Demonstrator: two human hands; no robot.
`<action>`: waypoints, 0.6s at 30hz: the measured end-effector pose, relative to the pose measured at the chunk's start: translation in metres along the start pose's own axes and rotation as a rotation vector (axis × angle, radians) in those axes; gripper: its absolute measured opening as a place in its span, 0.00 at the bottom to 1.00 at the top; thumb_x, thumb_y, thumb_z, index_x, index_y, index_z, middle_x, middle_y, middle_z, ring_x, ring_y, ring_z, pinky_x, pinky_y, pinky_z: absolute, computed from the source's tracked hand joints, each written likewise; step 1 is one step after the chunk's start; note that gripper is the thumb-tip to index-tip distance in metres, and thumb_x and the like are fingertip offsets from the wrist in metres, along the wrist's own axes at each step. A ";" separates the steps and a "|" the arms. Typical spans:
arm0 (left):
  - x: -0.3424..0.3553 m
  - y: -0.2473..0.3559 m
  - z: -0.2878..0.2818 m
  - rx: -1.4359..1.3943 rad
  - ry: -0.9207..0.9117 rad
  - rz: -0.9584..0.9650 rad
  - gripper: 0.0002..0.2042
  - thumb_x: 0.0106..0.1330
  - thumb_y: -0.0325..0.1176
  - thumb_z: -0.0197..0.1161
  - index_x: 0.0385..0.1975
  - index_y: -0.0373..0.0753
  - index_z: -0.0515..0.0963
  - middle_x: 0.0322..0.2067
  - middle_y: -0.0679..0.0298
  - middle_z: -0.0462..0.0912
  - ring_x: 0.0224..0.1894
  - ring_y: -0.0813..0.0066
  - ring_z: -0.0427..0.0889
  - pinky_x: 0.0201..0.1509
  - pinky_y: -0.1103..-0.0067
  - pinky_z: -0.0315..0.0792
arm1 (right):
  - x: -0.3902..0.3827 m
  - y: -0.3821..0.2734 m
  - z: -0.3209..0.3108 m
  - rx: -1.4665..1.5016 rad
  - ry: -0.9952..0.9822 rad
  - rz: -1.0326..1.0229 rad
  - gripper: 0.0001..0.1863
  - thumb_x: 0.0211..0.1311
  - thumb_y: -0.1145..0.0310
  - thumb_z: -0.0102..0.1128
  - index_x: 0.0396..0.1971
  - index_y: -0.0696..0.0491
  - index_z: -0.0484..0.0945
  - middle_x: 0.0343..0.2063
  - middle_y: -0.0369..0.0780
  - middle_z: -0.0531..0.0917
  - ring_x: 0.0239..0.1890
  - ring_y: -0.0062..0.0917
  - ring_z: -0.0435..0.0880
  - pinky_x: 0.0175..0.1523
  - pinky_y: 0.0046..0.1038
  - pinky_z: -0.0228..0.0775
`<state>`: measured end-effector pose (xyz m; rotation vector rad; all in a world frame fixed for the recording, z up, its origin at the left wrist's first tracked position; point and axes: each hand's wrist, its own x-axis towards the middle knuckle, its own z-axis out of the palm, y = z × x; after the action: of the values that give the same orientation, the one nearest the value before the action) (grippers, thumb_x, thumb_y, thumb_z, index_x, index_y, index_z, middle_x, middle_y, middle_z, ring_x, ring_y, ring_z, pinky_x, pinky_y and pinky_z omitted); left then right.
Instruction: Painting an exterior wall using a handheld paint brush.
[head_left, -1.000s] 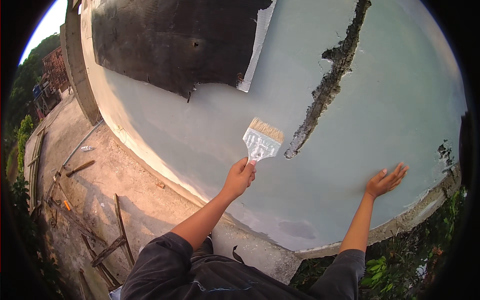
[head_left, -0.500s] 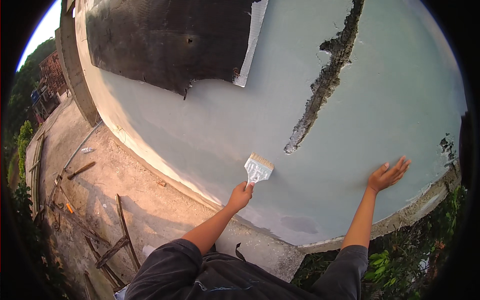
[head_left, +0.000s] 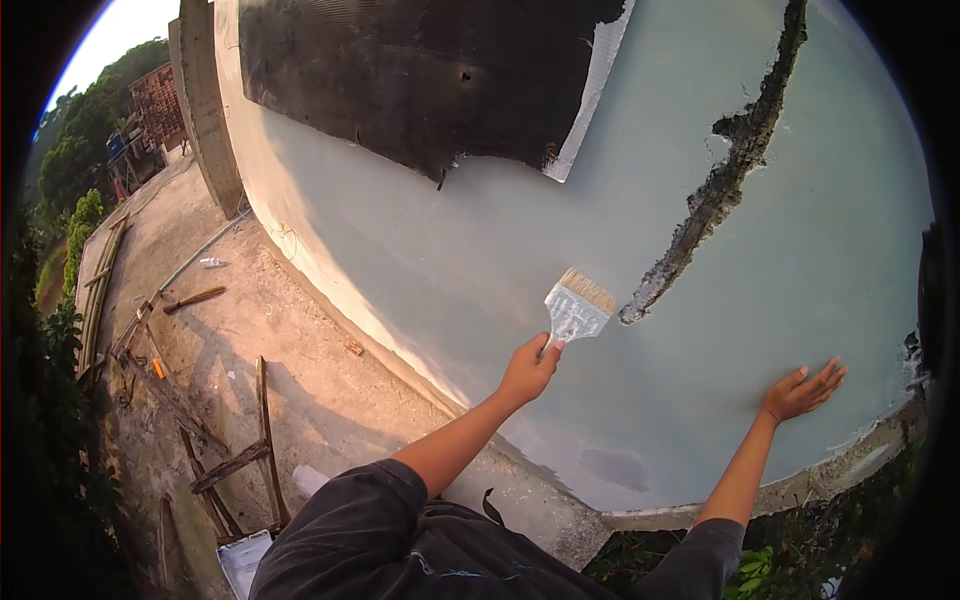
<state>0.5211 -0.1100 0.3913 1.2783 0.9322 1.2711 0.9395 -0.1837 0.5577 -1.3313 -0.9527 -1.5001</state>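
A wide paintbrush (head_left: 579,308) with pale bristles and a white-smeared ferrule is gripped by its handle in my left hand (head_left: 530,368). Its bristles point up toward the pale blue-grey wall (head_left: 480,240); whether they touch it I cannot tell. Just right of the brush is the lower end of a rough, chiselled groove (head_left: 715,205) that runs up the wall. My right hand (head_left: 803,391) rests against the wall at the lower right, fingers stretched out and holding nothing.
A dark panel (head_left: 420,80) with a torn lower edge covers the upper wall. On the concrete ground (head_left: 310,390) at left lie wooden pieces (head_left: 265,440), poles (head_left: 102,285) and a pipe. A white tray (head_left: 243,562) sits beside me at lower left. Leafy plants (head_left: 755,572) grow below the wall.
My left hand has carried the paintbrush up the wall, closer to the groove's lower end. The view has shifted left. My right hand stays spread at the wall.
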 end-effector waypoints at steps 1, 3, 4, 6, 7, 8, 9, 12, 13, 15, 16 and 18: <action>0.003 0.002 0.000 0.056 0.010 0.038 0.18 0.72 0.45 0.53 0.27 0.35 0.69 0.20 0.66 0.73 0.22 0.81 0.71 0.27 0.80 0.66 | -0.001 0.000 0.002 -0.020 0.006 -0.010 0.29 0.73 0.51 0.35 0.68 0.48 0.62 0.70 0.43 0.60 0.70 0.42 0.59 0.69 0.48 0.49; 0.008 -0.014 0.000 0.037 -0.005 -0.027 0.18 0.72 0.45 0.53 0.27 0.35 0.70 0.20 0.66 0.73 0.23 0.80 0.71 0.27 0.79 0.66 | 0.002 -0.004 -0.001 0.004 0.018 -0.020 0.28 0.73 0.51 0.36 0.68 0.48 0.62 0.70 0.43 0.60 0.70 0.43 0.60 0.69 0.48 0.50; 0.009 -0.025 -0.004 0.017 -0.032 -0.094 0.19 0.72 0.46 0.53 0.27 0.35 0.70 0.20 0.65 0.74 0.23 0.79 0.72 0.27 0.79 0.67 | 0.001 -0.003 0.000 -0.011 0.016 -0.016 0.28 0.73 0.51 0.36 0.68 0.48 0.62 0.70 0.43 0.60 0.70 0.43 0.60 0.69 0.48 0.50; 0.004 -0.066 -0.012 0.033 -0.018 -0.132 0.19 0.72 0.47 0.53 0.26 0.35 0.71 0.20 0.64 0.74 0.22 0.79 0.72 0.27 0.78 0.67 | 0.000 -0.005 0.003 -0.031 0.015 -0.011 0.28 0.73 0.51 0.36 0.68 0.48 0.62 0.70 0.43 0.60 0.70 0.43 0.60 0.69 0.49 0.50; -0.004 -0.082 -0.017 0.048 -0.013 -0.171 0.20 0.72 0.47 0.53 0.26 0.35 0.72 0.20 0.64 0.74 0.22 0.79 0.72 0.26 0.78 0.67 | 0.000 -0.009 0.004 -0.013 0.010 -0.016 0.28 0.73 0.51 0.36 0.68 0.48 0.62 0.70 0.42 0.60 0.70 0.43 0.59 0.69 0.49 0.49; -0.015 -0.086 -0.023 0.085 -0.014 -0.272 0.20 0.71 0.48 0.54 0.26 0.35 0.72 0.19 0.64 0.74 0.21 0.78 0.72 0.26 0.77 0.68 | 0.001 -0.010 0.002 -0.004 0.005 -0.024 0.28 0.73 0.52 0.37 0.68 0.48 0.62 0.70 0.42 0.59 0.70 0.43 0.59 0.69 0.49 0.49; -0.029 -0.088 -0.034 0.124 -0.017 -0.372 0.21 0.71 0.49 0.54 0.26 0.35 0.72 0.19 0.64 0.75 0.20 0.78 0.73 0.25 0.76 0.68 | 0.001 -0.013 0.001 -0.015 0.007 -0.026 0.28 0.73 0.52 0.37 0.68 0.48 0.62 0.70 0.42 0.59 0.70 0.43 0.59 0.69 0.49 0.49; -0.058 -0.120 -0.050 0.185 -0.021 -0.535 0.20 0.70 0.49 0.54 0.27 0.36 0.73 0.19 0.64 0.74 0.16 0.78 0.71 0.19 0.78 0.65 | 0.005 0.005 -0.006 -0.042 -0.002 0.003 0.29 0.73 0.52 0.36 0.69 0.48 0.60 0.71 0.42 0.58 0.71 0.43 0.57 0.70 0.49 0.48; -0.067 -0.126 -0.058 0.148 -0.010 -0.581 0.20 0.70 0.49 0.54 0.27 0.36 0.72 0.18 0.65 0.74 0.14 0.78 0.70 0.16 0.79 0.63 | 0.003 0.002 -0.004 -0.064 0.006 0.008 0.29 0.73 0.52 0.36 0.69 0.48 0.60 0.71 0.42 0.58 0.71 0.43 0.57 0.70 0.49 0.48; -0.079 -0.117 -0.068 0.081 -0.007 -0.602 0.19 0.71 0.48 0.54 0.27 0.38 0.71 0.16 0.67 0.71 0.13 0.82 0.66 0.13 0.81 0.58 | 0.000 -0.004 -0.004 -0.041 -0.034 0.039 0.29 0.73 0.51 0.35 0.69 0.48 0.59 0.71 0.43 0.57 0.72 0.43 0.55 0.70 0.50 0.45; -0.076 -0.109 -0.068 0.094 -0.037 -0.598 0.19 0.71 0.48 0.54 0.27 0.38 0.71 0.16 0.67 0.71 0.13 0.82 0.66 0.13 0.81 0.58 | 0.000 -0.006 -0.004 -0.072 -0.028 0.045 0.29 0.73 0.51 0.35 0.69 0.48 0.59 0.71 0.43 0.57 0.72 0.43 0.55 0.70 0.50 0.45; -0.070 -0.084 -0.067 -0.119 -0.015 -0.489 0.17 0.72 0.47 0.53 0.27 0.39 0.70 0.15 0.69 0.68 0.12 0.84 0.63 0.13 0.83 0.56 | 0.002 -0.013 -0.003 -0.007 -0.053 0.081 0.30 0.72 0.50 0.34 0.70 0.47 0.58 0.72 0.43 0.56 0.72 0.44 0.54 0.71 0.50 0.42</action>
<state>0.4584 -0.1568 0.2900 0.8927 1.0621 0.9142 0.9265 -0.1824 0.5592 -1.4046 -0.9169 -1.4134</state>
